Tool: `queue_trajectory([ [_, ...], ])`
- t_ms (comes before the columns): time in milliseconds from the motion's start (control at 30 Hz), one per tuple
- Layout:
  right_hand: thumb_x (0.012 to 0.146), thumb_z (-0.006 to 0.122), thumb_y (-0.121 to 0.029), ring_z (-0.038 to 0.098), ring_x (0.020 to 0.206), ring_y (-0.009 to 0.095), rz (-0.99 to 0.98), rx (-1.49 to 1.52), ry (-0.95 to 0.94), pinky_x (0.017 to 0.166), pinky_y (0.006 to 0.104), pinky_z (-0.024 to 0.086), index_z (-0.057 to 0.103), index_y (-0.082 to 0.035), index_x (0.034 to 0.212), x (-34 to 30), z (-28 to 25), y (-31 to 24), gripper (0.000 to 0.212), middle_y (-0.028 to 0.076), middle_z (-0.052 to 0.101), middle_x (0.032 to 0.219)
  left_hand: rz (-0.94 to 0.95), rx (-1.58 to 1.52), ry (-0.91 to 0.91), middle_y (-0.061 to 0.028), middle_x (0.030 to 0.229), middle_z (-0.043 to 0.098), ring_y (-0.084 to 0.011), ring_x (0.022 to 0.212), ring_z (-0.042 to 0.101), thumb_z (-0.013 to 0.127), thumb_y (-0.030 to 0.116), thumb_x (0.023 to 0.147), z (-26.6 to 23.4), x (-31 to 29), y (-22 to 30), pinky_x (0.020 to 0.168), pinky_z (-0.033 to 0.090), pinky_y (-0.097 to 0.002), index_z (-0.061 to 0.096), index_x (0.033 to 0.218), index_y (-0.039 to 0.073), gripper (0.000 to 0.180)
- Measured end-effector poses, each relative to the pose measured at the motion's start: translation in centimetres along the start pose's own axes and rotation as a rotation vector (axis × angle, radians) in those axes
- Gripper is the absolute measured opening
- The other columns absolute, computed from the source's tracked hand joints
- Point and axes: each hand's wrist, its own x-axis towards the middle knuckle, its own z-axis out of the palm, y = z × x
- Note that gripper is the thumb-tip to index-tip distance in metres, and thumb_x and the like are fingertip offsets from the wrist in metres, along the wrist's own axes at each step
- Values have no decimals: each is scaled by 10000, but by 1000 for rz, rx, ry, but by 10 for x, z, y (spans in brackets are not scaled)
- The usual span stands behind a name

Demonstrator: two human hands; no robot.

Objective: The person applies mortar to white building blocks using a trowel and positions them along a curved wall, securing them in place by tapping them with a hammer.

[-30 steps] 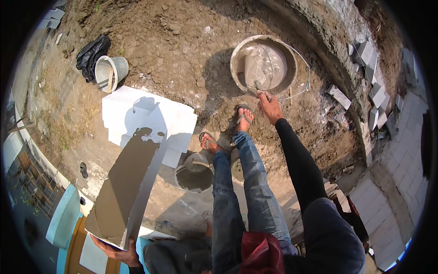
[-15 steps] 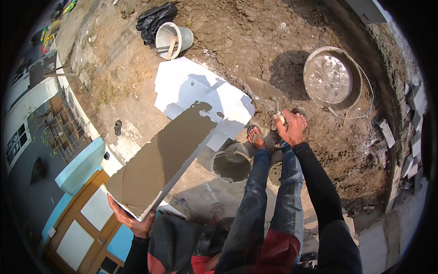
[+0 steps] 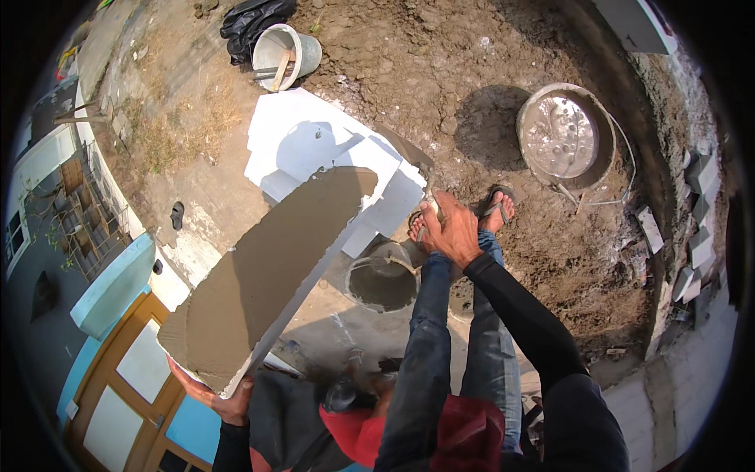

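Observation:
My left hand [image 3: 219, 400] grips the near left end of a long white block [image 3: 303, 277], thumb at one side and fingers at the other. The block is held up at a slant, and grey wet mortar [image 3: 271, 263] coats its upper face. My right hand [image 3: 452, 230] is closed round the pale handle of a trowel. The trowel's mortar-coloured blade [image 3: 405, 147] points up and left, just beyond the block's far end and partly hidden behind the white blocks. Those stacked white blocks [image 3: 295, 130] lie on the ground beyond the held one.
A mortar-filled bucket [image 3: 525, 149] stands at the right, another bucket [image 3: 383, 283] sits by my feet. At the back a tipped white bucket [image 3: 311, 59] lies by a black plastic bag [image 3: 250, 27]. A person in red [image 3: 354, 433] is below. Broken blocks [image 3: 700, 236] line the right edge.
My right hand has swung left with the trowel, bringing it close to the block's far end. The block has shifted slightly left in the view, still in my left hand.

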Motion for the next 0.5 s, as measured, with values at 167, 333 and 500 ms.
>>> queue_trajectory([
  [167,952,641,-267,678,854,368,-65,-167,-216,683,466,553,625,-53,1142,-1,30,17,287,160,615,1060,-91,-41,-6,-226,1471,372,-356,1364,425,787,792,606,8,-14,-11,1111,352,-495,211,1547,-48,1387],
  [333,925,685,-227,664,856,363,46,-126,-321,665,468,536,622,-36,1154,-74,-25,13,304,150,604,1003,13,98,-63,-252,1469,366,-381,1366,420,751,824,607,-9,-23,-13,1101,357,-526,194,1553,-37,1396],
  [500,979,587,-268,650,906,408,204,-89,-319,696,479,518,607,-15,1211,-61,-94,16,344,210,622,1135,196,15,-14,-268,1439,376,-390,1313,455,551,676,885,15,-39,-5,1060,392,-532,262,1510,-34,989],
])
